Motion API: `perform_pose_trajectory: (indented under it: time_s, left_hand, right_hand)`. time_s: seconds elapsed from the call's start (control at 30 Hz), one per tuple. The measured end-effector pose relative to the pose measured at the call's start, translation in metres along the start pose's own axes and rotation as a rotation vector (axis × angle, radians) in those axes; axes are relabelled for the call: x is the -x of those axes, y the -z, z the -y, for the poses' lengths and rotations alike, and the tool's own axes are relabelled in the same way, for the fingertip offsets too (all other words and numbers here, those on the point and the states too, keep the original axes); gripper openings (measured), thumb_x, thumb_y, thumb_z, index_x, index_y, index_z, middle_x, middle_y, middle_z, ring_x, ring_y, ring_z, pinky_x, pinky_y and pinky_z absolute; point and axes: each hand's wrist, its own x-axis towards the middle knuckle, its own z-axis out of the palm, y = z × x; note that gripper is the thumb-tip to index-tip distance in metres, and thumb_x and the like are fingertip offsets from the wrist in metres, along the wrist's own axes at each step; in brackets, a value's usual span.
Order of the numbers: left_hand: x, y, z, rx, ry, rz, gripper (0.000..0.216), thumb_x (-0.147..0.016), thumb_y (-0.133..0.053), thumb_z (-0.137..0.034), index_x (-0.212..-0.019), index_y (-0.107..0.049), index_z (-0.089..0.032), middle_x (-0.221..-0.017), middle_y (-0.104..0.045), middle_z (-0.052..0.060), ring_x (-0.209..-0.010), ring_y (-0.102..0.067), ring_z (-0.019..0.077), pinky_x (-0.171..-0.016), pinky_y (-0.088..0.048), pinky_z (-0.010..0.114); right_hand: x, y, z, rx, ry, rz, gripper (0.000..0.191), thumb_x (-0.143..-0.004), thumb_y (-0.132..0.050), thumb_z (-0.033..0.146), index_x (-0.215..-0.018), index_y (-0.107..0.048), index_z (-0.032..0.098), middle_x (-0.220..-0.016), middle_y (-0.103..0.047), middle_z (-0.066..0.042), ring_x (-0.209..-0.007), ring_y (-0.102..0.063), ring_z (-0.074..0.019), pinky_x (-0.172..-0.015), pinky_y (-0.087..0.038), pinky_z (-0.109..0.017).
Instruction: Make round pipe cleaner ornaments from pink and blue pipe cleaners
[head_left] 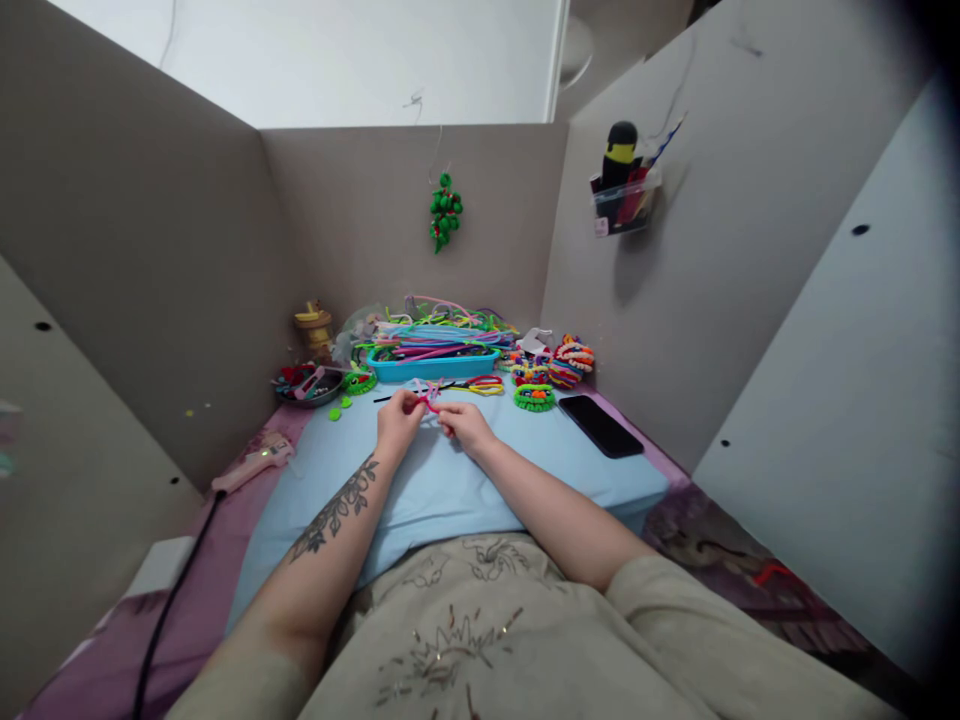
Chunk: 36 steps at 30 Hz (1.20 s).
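My left hand [399, 420] and my right hand [466, 427] are close together over the light blue cloth, both with fingers pinched. Between them runs a short bright pink pipe cleaner [430, 403], its two ends held in my fingertips. Just behind it lie paler pink and lilac pieces [427, 387], partly hidden by my fingers. To the right of these, a pair of scissors with red and yellow handles [486, 385] rests on the cloth. A thin black stick [382, 399] pokes out beside my left hand.
A blue tray [435, 370] heaped with colourful pipe cleaners stands at the back. Left are a dark bowl [309, 388] and a pink glue gun [255, 468] with a black cord. Right are fuzzy coloured bundles [571, 362] and a phone [602, 426]. Grey panels enclose the table.
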Motion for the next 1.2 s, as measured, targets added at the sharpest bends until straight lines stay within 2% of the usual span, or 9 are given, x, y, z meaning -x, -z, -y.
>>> perform_pose_trajectory:
  time_s: [0.1, 0.17, 0.23, 0.33, 0.47, 0.57, 0.73, 0.93, 1.2]
  left_hand:
    - [-0.005, 0.0, 0.005, 0.247, 0.161, 0.021, 0.026, -0.064, -0.067, -0.034, -0.079, -0.057, -0.016, -0.07, -0.064, 0.003, -0.063, -0.06, 0.0147, -0.06, -0.047, 0.026]
    - [-0.007, 0.001, 0.008, 0.38, 0.252, 0.071, 0.031, -0.062, -0.069, -0.036, -0.081, -0.056, -0.015, -0.069, -0.065, 0.003, -0.061, -0.061, 0.0144, -0.058, -0.046, 0.025]
    - [-0.008, 0.001, 0.008, 0.44, 0.312, 0.116, 0.034, -0.061, -0.071, -0.037, -0.082, -0.056, -0.015, -0.065, -0.065, 0.002, -0.058, -0.06, 0.0135, -0.055, -0.045, 0.025]
    - [-0.006, 0.001, 0.002, 0.467, 0.341, 0.161, 0.037, -0.058, -0.073, -0.037, -0.082, -0.056, -0.014, -0.061, -0.063, 0.001, -0.055, -0.058, 0.013, -0.054, -0.045, 0.025]
    - [-0.003, 0.001, -0.004, 0.425, 0.29, 0.181, 0.037, -0.057, -0.073, -0.038, -0.079, -0.055, -0.015, -0.061, -0.062, 0.001, -0.056, -0.059, 0.0136, -0.054, -0.045, 0.025]
    - [-0.002, 0.001, -0.005, 0.385, 0.222, 0.232, 0.034, -0.059, -0.072, -0.037, -0.078, -0.054, -0.016, -0.059, -0.06, -0.001, -0.054, -0.057, 0.0118, -0.052, -0.043, 0.022]
    - [0.002, 0.001, -0.006, 0.336, 0.1, 0.43, 0.029, -0.066, -0.067, -0.036, -0.083, -0.051, -0.018, -0.057, -0.056, -0.004, -0.049, -0.052, 0.0093, -0.047, -0.037, 0.019]
    - [0.004, 0.007, -0.007, 0.32, 0.054, 0.545, 0.032, -0.067, -0.066, -0.033, -0.091, -0.05, -0.019, -0.06, -0.059, -0.003, -0.053, -0.056, 0.0112, -0.051, -0.041, 0.021]
    - [0.002, 0.004, 0.001, 0.256, 0.052, 0.442, 0.035, -0.069, -0.063, -0.032, -0.098, -0.048, -0.019, -0.066, -0.062, -0.002, -0.06, -0.059, 0.0129, -0.057, -0.044, 0.023]
  right_hand:
    - [-0.002, 0.004, 0.006, -0.17, 0.038, -0.064, 0.035, -0.067, -0.055, 0.039, -0.092, -0.063, 0.016, -0.061, -0.062, 0.0, -0.044, -0.048, -0.0086, -0.04, -0.031, -0.019]
    - [-0.003, 0.007, 0.009, -0.116, 0.093, -0.131, 0.034, -0.069, -0.053, 0.039, -0.094, -0.061, 0.018, -0.068, -0.064, -0.001, -0.049, -0.051, -0.0101, -0.043, -0.034, -0.02]
    - [-0.001, 0.008, 0.009, 0.088, 0.236, -0.14, 0.029, -0.067, -0.057, 0.033, -0.092, -0.062, 0.019, -0.077, -0.064, -0.002, -0.059, -0.053, -0.012, -0.05, -0.04, -0.022]
    - [0.004, 0.005, 0.008, 0.453, 0.509, -0.037, 0.02, -0.067, -0.061, 0.023, -0.087, -0.065, 0.022, -0.087, -0.061, -0.003, -0.077, -0.054, -0.0159, -0.067, -0.045, -0.027]
    - [0.01, 0.0, 0.006, 0.688, 0.643, 0.018, 0.011, -0.078, -0.054, 0.021, -0.079, -0.064, 0.023, -0.081, -0.06, -0.004, -0.083, -0.052, -0.0186, -0.082, -0.04, -0.033]
    - [0.008, 0.003, 0.006, 0.708, 0.657, -0.07, 0.01, -0.079, -0.053, 0.02, -0.077, -0.063, 0.021, -0.08, -0.058, -0.004, -0.084, -0.051, -0.0195, -0.084, -0.039, -0.035]
    - [0.0, 0.011, 0.004, 0.641, 0.594, -0.249, 0.008, -0.073, -0.054, 0.017, -0.071, -0.062, 0.019, -0.085, -0.051, -0.004, -0.088, -0.05, -0.0192, -0.086, -0.038, -0.034]
    - [-0.007, 0.014, -0.003, 0.652, 0.505, -0.228, 0.003, -0.068, -0.06, 0.018, -0.067, -0.063, 0.018, -0.085, -0.05, -0.004, -0.09, -0.05, -0.0195, -0.088, -0.037, -0.034]
    - [-0.013, 0.015, -0.011, 0.606, 0.467, -0.193, 0.008, -0.064, -0.062, 0.023, -0.058, -0.057, 0.02, -0.082, -0.052, -0.002, -0.087, -0.051, -0.0176, -0.087, -0.039, -0.032]
